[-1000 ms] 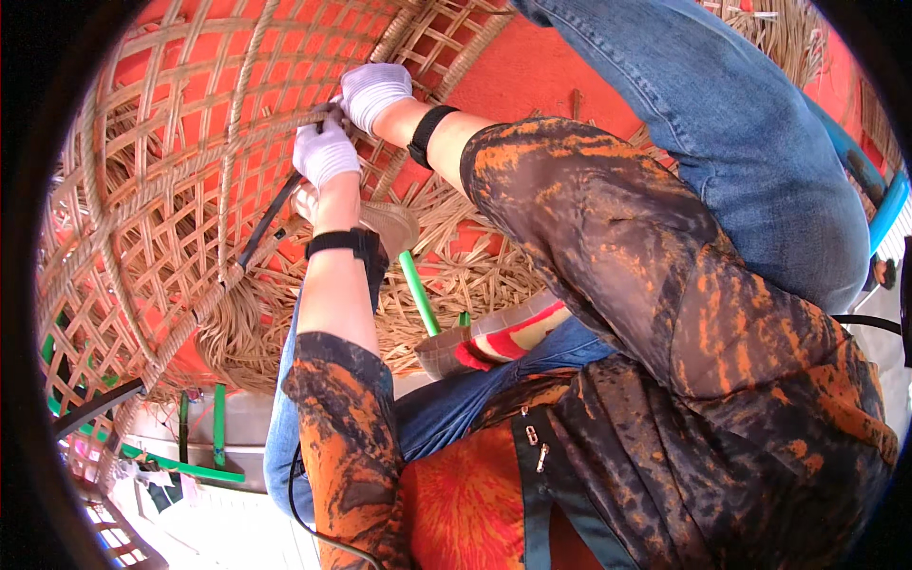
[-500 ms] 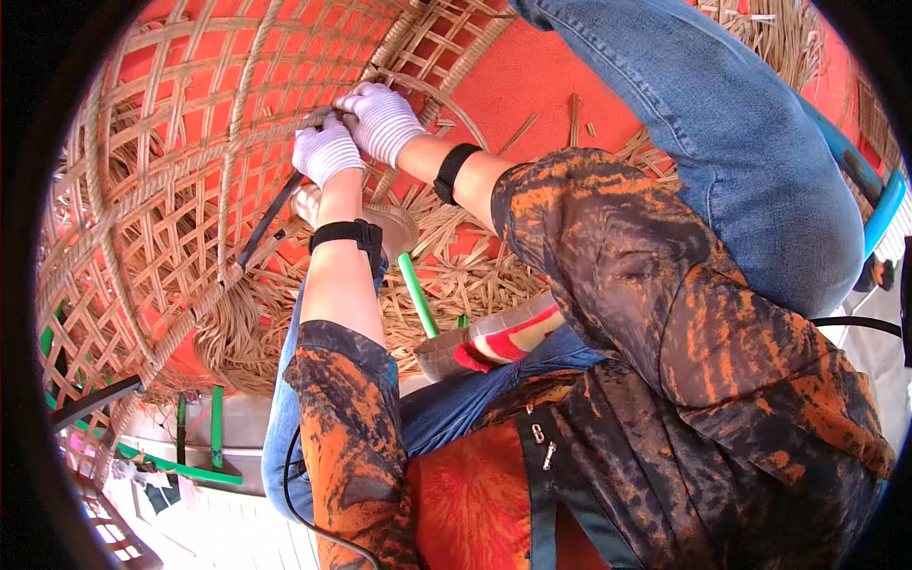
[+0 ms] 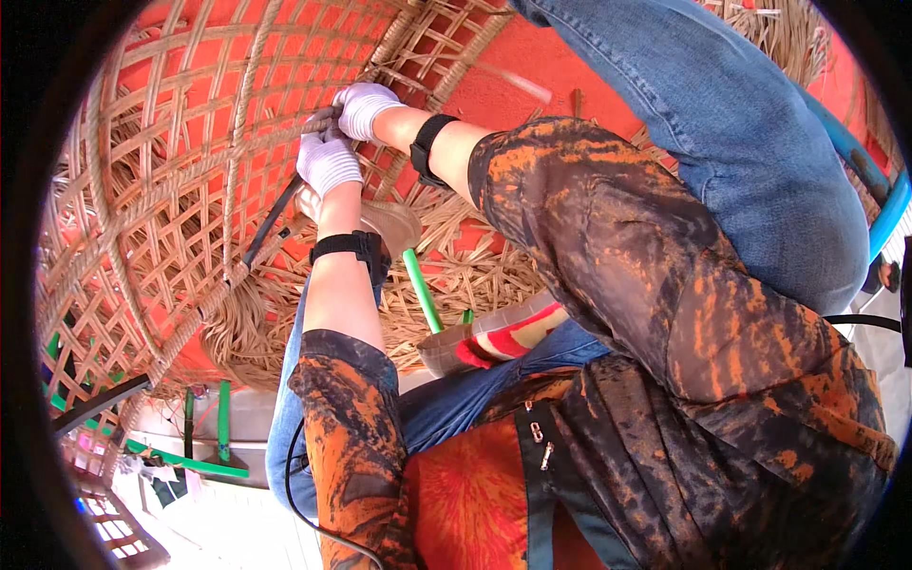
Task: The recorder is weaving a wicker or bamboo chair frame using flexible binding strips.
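Left hand (image 3: 328, 161), white knit glove, closed around the thick twisted rim rope (image 3: 256, 133) of a large open-lattice woven cane basket (image 3: 161, 190), far left. Right hand (image 3: 366, 106), same glove, curled on the rope just beyond it. A dark rod (image 3: 271, 220) slants below the left hand. Red floor (image 3: 494, 95) behind the weave.

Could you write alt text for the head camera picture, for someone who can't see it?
Two white-gloved hands, left and right, grip the thick rim of a large open-weave cane basket frame over an orange floor. The person wears an orange-and-black patterned shirt, jeans and black wristbands; a green stick lies on loose cane strips below.
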Demonstrator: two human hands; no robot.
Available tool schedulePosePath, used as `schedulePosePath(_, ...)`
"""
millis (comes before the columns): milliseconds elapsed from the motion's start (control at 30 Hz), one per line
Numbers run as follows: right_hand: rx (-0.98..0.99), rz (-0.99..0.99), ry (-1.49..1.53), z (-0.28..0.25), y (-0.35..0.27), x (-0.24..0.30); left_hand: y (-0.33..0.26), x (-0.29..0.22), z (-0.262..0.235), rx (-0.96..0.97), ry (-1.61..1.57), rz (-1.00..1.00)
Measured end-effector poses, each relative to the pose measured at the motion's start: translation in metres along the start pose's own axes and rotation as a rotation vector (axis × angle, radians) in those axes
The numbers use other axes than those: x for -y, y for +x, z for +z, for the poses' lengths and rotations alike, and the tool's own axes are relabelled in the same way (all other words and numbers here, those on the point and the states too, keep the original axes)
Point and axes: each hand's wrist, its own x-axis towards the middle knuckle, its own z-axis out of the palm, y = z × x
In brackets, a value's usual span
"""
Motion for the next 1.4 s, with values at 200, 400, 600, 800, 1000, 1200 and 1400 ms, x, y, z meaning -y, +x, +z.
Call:
schedulePosePath(200,0.058,-0.106,0.112,0.003,-0.006,-0.005,0.014,0.014,-0.004,-0.019,0.074,0.006)
schedulePosePath(400,-0.352,-0.086,0.183,0.031,-0.007,-0.033,0.022,0.019,0.026,-0.094,0.137,0.114)
schedulePosePath(600,-0.488,-0.245,0.246,0.006,-0.020,-0.016,0.014,0.037,0.023,-0.072,-0.308,0.022)
schedulePosePath(800,-0.340,-0.207,0.230,0.013,-0.014,-0.025,0.007,0.009,0.010,-0.071,-0.175,0.037)
schedulePosePath(1000,-0.396,-0.235,0.302,0.027,-0.018,-0.020,0.011,0.009,0.005,-0.090,0.006,-0.070)
schedulePosePath(1200,-0.334,-0.246,0.261,0.028,-0.014,-0.025,0.017,0.017,0.010,-0.003,-0.276,-0.074)
schedulePosePath(1400,-0.323,-0.143,0.491,0.034,-0.023,-0.027,0.024,0.030,0.011,0.116,-0.365,0.129)
